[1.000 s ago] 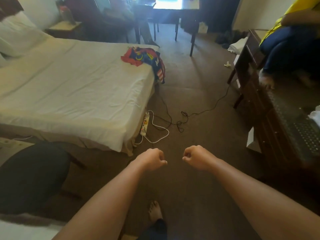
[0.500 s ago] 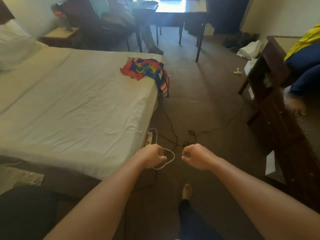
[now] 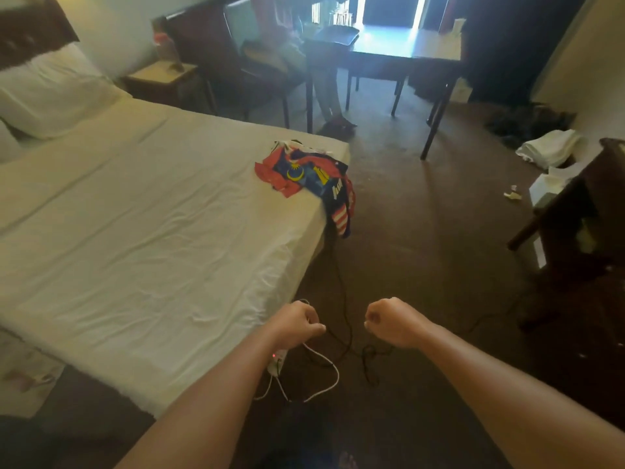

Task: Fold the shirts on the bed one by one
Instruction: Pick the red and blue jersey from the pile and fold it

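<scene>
Head view is showing both hands held out low over the brown carpet, near the foot corner of the bed (image 3: 142,238). The left hand (image 3: 297,324) is sitting at about 6 o'clock, its fingers curling into a fist and holding nothing; the right hand (image 3: 389,319) is just to its 3 o'clock side, likewise balling into an empty fist. The two fists are staying apart, with a gap of carpet between them.

A heap of shirts (image 3: 311,181), red and dark blue with a yellow crescent and star, is lying crumpled at the far right corner of the bed, toward 12 o'clock from the hands and well apart from them. Part of the heap is hanging over the mattress edge, showing red and white stripes.

A white pillow (image 3: 47,93) is resting at the head of the bed, around 10 o'clock. A white power strip (image 3: 277,362) with a red light is lying on the floor just below the left wrist, with white and black cords trailing around it. A dark tabletop (image 3: 406,45) is standing at 12 o'clock, catching bright light.
</scene>
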Demonstrator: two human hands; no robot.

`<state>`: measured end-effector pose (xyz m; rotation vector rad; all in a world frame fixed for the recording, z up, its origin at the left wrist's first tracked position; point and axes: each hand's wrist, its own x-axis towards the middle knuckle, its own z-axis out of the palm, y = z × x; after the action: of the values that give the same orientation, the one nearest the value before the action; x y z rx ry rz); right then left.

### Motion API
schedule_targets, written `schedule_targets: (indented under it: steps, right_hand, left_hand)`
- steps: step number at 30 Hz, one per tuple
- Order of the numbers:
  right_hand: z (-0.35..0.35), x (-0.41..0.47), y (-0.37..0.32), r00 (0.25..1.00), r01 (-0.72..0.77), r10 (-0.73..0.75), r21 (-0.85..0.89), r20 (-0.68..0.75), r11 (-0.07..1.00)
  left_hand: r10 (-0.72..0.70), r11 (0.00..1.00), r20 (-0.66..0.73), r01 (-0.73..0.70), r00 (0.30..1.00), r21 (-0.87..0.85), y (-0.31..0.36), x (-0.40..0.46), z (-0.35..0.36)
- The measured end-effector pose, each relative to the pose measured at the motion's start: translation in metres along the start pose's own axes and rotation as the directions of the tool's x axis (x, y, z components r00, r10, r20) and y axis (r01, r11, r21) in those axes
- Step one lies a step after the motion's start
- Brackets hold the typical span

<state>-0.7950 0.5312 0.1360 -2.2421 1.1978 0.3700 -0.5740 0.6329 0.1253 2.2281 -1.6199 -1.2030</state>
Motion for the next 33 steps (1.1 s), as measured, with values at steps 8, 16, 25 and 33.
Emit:
schedule_targets:
  steps: [8,16,25,33]
  right_hand:
    - [-0.064,0.148,-0.016,0.994,0.113,-0.113,-0.040,-0.002,0.993]
    - [-0.140,0.309,-0.056,0.988,0.151,-0.149,-0.075,0.042,0.986]
    - [-0.193,0.446,-0.114,0.967,0.236,-0.210,-0.191,0.147,0.953]
    - [-0.236,0.591,-0.138,0.959,0.255,-0.215,-0.231,0.182,0.939]
  left_hand:
    - [0.002,0.996,-0.064,-0.007,0.998,-0.088,-0.010,0.121,-0.090]
    - [-0.032,0.991,-0.125,0.015,0.992,-0.134,-0.041,0.232,-0.214]
    - [-0.087,0.991,-0.129,0.072,0.988,-0.113,-0.075,0.309,-0.317]
    - [-0.185,0.982,-0.128,0.177,0.974,-0.070,-0.108,0.405,-0.391]
